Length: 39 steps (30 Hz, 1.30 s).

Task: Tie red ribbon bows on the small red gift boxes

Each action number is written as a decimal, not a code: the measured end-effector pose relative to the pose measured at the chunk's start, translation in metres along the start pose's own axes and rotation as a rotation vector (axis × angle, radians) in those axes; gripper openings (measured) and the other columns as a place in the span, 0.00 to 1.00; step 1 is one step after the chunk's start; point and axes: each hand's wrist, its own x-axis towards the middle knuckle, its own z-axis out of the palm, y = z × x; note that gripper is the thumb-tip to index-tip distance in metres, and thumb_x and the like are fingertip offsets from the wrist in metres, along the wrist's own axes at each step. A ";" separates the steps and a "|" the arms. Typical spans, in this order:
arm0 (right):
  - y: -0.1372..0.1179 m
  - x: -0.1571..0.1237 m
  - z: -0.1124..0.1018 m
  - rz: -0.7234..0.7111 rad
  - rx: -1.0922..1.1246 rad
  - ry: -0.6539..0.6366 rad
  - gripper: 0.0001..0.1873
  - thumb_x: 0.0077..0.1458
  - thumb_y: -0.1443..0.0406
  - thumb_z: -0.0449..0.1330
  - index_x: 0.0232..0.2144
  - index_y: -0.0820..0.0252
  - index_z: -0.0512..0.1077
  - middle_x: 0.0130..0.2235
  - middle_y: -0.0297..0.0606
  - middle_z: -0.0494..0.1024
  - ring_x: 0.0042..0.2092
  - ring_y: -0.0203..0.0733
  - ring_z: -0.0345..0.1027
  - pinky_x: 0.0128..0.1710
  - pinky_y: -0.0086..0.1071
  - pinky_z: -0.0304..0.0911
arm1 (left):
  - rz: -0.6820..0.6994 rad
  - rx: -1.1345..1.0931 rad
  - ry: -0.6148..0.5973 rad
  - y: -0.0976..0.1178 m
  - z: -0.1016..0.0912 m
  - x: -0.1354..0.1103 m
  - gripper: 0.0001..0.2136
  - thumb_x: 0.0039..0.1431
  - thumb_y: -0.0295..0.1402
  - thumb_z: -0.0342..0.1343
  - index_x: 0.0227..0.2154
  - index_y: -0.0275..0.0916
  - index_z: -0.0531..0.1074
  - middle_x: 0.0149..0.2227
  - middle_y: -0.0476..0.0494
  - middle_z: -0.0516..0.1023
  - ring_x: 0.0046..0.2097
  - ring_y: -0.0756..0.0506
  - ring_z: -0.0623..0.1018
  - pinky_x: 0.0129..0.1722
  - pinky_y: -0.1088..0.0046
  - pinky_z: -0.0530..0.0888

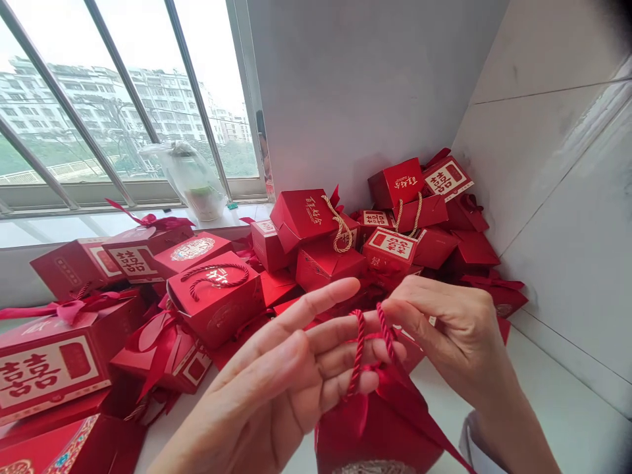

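My left hand (276, 388) is raised with its fingers spread, and a red twisted cord (358, 352) is looped over them. My right hand (444, 329) pinches the other strand of that cord (386, 331) between thumb and forefinger, just beyond my left fingertips. Both strands run down to a red gift box (375, 434) directly below my hands. Red ribbon (395, 388) rises from the box, and my hands hide its top. The lower part of the box runs out of view.
Several red gift boxes with gold lettering, cords and ribbons (316, 243) are heaped on a white counter (543, 408). A tiled wall (553, 184) stands on the right. A barred window (123, 112) and a plastic bag (190, 181) lie behind the heap.
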 end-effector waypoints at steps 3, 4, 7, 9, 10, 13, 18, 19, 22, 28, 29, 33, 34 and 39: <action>0.012 0.001 -0.001 0.140 0.115 -0.055 0.19 0.63 0.55 0.51 0.26 0.59 0.71 0.27 0.33 0.71 0.28 0.34 0.64 0.28 0.27 0.58 | 0.066 0.029 0.053 0.002 -0.003 -0.002 0.26 0.61 0.38 0.50 0.62 0.44 0.57 0.57 0.37 0.70 0.59 0.35 0.68 0.58 0.56 0.66; 0.018 0.002 -0.002 0.193 0.176 -0.092 0.20 0.62 0.51 0.50 0.30 0.58 0.72 0.30 0.34 0.73 0.31 0.36 0.67 0.32 0.27 0.61 | 0.094 0.038 0.062 0.003 -0.004 -0.003 0.27 0.61 0.39 0.51 0.63 0.45 0.55 0.57 0.38 0.70 0.59 0.35 0.67 0.58 0.56 0.66; 0.036 0.000 -0.003 0.302 0.423 -0.287 0.33 0.53 0.39 0.48 0.49 0.55 0.67 0.45 0.40 0.73 0.48 0.45 0.67 0.48 0.35 0.62 | 0.166 0.052 0.056 0.006 -0.003 -0.004 0.31 0.58 0.42 0.53 0.64 0.46 0.52 0.57 0.40 0.69 0.60 0.36 0.66 0.57 0.58 0.68; 0.046 -0.003 -0.002 0.307 0.559 -0.439 0.48 0.43 0.36 0.56 0.61 0.52 0.53 0.54 0.43 0.67 0.57 0.49 0.60 0.57 0.41 0.56 | 0.206 0.052 0.047 0.009 -0.002 -0.004 0.33 0.56 0.44 0.54 0.64 0.46 0.51 0.57 0.40 0.69 0.60 0.36 0.67 0.56 0.59 0.69; 0.050 -0.004 -0.001 0.303 0.586 -0.495 0.57 0.38 0.38 0.61 0.64 0.51 0.45 0.57 0.45 0.64 0.60 0.49 0.56 0.58 0.43 0.53 | 0.224 0.048 0.051 0.010 -0.001 -0.005 0.34 0.56 0.45 0.54 0.64 0.46 0.51 0.57 0.40 0.70 0.59 0.36 0.67 0.56 0.60 0.70; 0.054 -0.007 0.009 0.293 0.563 -0.586 0.75 0.28 0.48 0.73 0.65 0.50 0.26 0.62 0.49 0.57 0.64 0.50 0.50 0.59 0.46 0.51 | 0.268 0.007 0.041 0.014 0.000 -0.006 0.34 0.57 0.48 0.51 0.64 0.45 0.50 0.57 0.39 0.70 0.58 0.38 0.69 0.55 0.62 0.71; 0.044 -0.005 0.033 0.234 0.569 -0.659 0.74 0.28 0.59 0.75 0.66 0.55 0.30 0.62 0.53 0.57 0.63 0.49 0.52 0.58 0.42 0.54 | 0.239 -0.032 -0.026 0.015 -0.002 -0.005 0.35 0.58 0.51 0.47 0.65 0.45 0.44 0.57 0.37 0.69 0.60 0.39 0.67 0.56 0.61 0.68; 0.041 -0.004 0.038 0.221 0.595 -0.670 0.72 0.28 0.59 0.75 0.66 0.55 0.33 0.62 0.52 0.58 0.63 0.49 0.53 0.58 0.41 0.55 | 0.230 -0.030 -0.040 0.014 -0.002 -0.004 0.36 0.58 0.52 0.46 0.65 0.45 0.43 0.57 0.37 0.69 0.60 0.39 0.66 0.57 0.60 0.67; 0.035 -0.001 0.047 0.179 0.682 -0.674 0.64 0.33 0.55 0.72 0.66 0.54 0.40 0.60 0.48 0.62 0.59 0.47 0.61 0.55 0.39 0.60 | 0.214 -0.017 -0.092 0.014 -0.001 -0.001 0.39 0.56 0.54 0.48 0.66 0.44 0.41 0.58 0.36 0.68 0.61 0.38 0.64 0.58 0.57 0.64; 0.043 -0.008 0.045 0.251 0.602 -0.662 0.72 0.30 0.60 0.74 0.66 0.57 0.32 0.58 0.52 0.63 0.59 0.51 0.59 0.55 0.43 0.60 | 0.195 0.115 0.069 0.021 0.002 -0.011 0.29 0.60 0.47 0.47 0.62 0.42 0.54 0.56 0.37 0.70 0.60 0.37 0.66 0.59 0.57 0.64; 0.045 -0.013 0.043 0.288 0.578 -0.662 0.72 0.30 0.61 0.74 0.66 0.57 0.30 0.58 0.52 0.63 0.60 0.51 0.58 0.56 0.44 0.57 | 0.196 0.171 0.116 0.022 0.003 -0.014 0.26 0.61 0.44 0.49 0.60 0.42 0.58 0.56 0.38 0.70 0.60 0.38 0.66 0.59 0.59 0.64; 0.037 -0.042 0.033 0.405 0.524 -0.611 0.70 0.34 0.66 0.72 0.65 0.54 0.27 0.59 0.51 0.61 0.60 0.50 0.59 0.57 0.45 0.57 | 0.205 0.404 0.175 0.021 0.005 -0.023 0.18 0.59 0.37 0.55 0.52 0.42 0.69 0.53 0.38 0.73 0.56 0.37 0.70 0.56 0.62 0.66; 0.032 -0.050 0.030 0.433 0.498 -0.573 0.69 0.36 0.66 0.72 0.65 0.53 0.27 0.60 0.51 0.60 0.59 0.50 0.59 0.56 0.45 0.58 | 0.202 0.441 0.165 0.020 0.006 -0.023 0.17 0.59 0.37 0.54 0.51 0.41 0.70 0.51 0.38 0.74 0.54 0.37 0.71 0.54 0.62 0.67; 0.006 -0.090 0.025 0.658 0.409 -0.292 0.65 0.38 0.67 0.69 0.64 0.51 0.27 0.56 0.48 0.67 0.52 0.51 0.68 0.49 0.46 0.66 | 0.120 0.766 0.210 0.016 0.009 -0.015 0.15 0.61 0.38 0.52 0.48 0.40 0.72 0.35 0.44 0.78 0.41 0.44 0.75 0.42 0.71 0.70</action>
